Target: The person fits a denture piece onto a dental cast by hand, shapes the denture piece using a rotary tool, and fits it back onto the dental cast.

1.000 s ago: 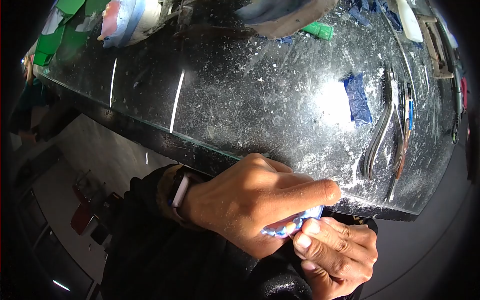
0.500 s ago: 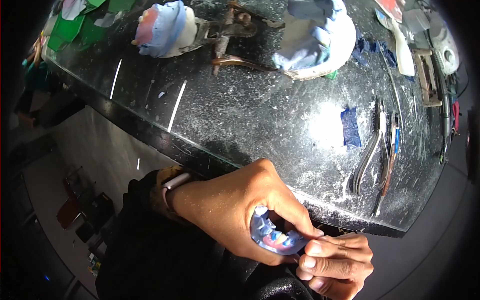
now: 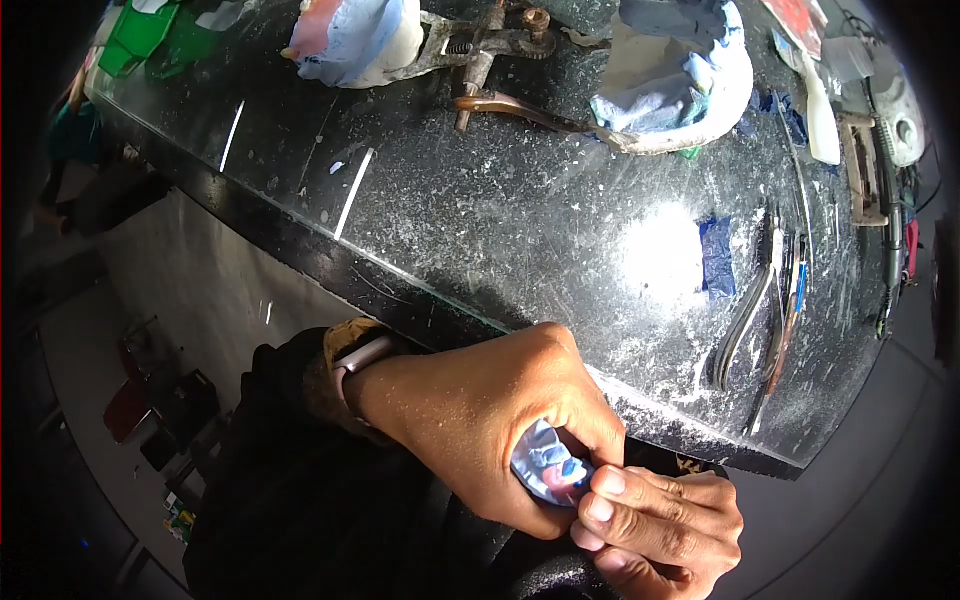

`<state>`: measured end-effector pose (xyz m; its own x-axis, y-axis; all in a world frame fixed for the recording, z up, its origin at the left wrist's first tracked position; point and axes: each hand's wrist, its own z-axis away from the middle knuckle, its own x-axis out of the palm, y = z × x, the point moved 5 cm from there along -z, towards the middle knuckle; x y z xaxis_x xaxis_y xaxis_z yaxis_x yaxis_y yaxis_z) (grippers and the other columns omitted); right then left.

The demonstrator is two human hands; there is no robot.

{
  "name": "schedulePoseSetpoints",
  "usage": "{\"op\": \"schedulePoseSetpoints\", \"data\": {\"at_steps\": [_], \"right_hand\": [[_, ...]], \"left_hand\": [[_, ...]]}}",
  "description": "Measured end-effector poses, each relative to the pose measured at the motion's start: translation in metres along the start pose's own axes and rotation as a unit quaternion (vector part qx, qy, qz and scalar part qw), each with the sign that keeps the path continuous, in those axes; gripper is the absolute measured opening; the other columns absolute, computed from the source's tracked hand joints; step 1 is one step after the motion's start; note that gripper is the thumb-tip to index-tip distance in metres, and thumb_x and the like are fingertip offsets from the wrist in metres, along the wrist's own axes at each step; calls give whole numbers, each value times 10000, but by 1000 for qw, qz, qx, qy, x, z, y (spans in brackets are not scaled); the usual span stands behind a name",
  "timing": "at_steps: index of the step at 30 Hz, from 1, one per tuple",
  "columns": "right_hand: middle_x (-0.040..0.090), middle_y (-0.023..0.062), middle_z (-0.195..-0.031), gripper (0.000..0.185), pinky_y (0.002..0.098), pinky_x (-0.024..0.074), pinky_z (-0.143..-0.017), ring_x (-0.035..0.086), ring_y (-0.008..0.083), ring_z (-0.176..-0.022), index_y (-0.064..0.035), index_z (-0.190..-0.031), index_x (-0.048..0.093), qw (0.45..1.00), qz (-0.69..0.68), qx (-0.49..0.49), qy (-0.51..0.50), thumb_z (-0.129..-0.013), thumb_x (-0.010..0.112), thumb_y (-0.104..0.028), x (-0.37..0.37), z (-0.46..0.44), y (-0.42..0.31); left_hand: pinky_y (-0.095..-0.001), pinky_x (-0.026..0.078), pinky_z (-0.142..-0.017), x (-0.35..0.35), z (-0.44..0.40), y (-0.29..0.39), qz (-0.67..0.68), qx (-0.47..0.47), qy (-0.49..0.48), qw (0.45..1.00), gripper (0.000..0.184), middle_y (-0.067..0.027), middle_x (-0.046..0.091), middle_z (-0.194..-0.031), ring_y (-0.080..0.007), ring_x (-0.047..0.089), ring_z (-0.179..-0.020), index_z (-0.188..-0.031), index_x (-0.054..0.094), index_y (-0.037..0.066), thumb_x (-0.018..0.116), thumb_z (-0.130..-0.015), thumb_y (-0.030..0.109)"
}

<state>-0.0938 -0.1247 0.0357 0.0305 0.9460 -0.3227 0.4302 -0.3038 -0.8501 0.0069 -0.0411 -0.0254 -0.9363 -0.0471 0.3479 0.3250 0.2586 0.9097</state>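
Left hand: your fingers clamp the curved blue-and-pink, plaster-like dental cast, near the black table | Right hand: fingers together at its rim; can't tell what they pinch | Brace 2 hands together, pressing lightly.

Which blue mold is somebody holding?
The held mold, cupped in the left hand. The left mold and right mold sit on the table, either side of the metal frame.
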Motion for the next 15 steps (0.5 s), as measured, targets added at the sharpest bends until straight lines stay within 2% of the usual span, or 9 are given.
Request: {"op": "schedulePoseSetpoints", "data": {"at_steps": [3, 5, 11, 15], "right_hand": [[648, 269, -862, 121, 430, 588, -674, 662, 381, -862, 108, -649, 568, 1000, 11, 5, 25, -566, 639, 160, 2, -5, -3], [652, 262, -858, 126, 426, 586, -690, 664, 374, -862, 110, -677, 587, 996, 17, -21, 87, -573, 639, 158, 4, -7, -4], [663, 245, -882, 263, 383, 561, -755, 671, 353, -851, 115, -886, 649, 985, -7, 132, 115, -624, 636, 135, 5, -11, -5], [665, 243, -885, 293, 373, 552, -759, 676, 339, -841, 104, -932, 655, 983, -2, 151, 106, -640, 638, 119, 5, -8, -3]], "left_hand": [[-212, 425, -390, 1, 1, -1, 5, -2, -2, 1000, 243, -60, 621, -625, -118, 604, -490, -765, 637, -19, 797, -675, 141], [-212, 428, -393, 1, 1, -2, 11, 3, 4, 1000, 244, -62, 621, -621, -120, 604, -488, -762, 637, -20, 797, -674, 142], [-218, 444, -410, 1, 2, -2, 14, -10, -6, 1000, 247, -63, 629, -630, -129, 614, -503, -763, 640, -16, 798, -671, 148], [-225, 453, -423, 1, 2, -2, 18, -11, -9, 1000, 244, -64, 632, -637, -138, 622, -516, -767, 641, -12, 796, -674, 151]]}}
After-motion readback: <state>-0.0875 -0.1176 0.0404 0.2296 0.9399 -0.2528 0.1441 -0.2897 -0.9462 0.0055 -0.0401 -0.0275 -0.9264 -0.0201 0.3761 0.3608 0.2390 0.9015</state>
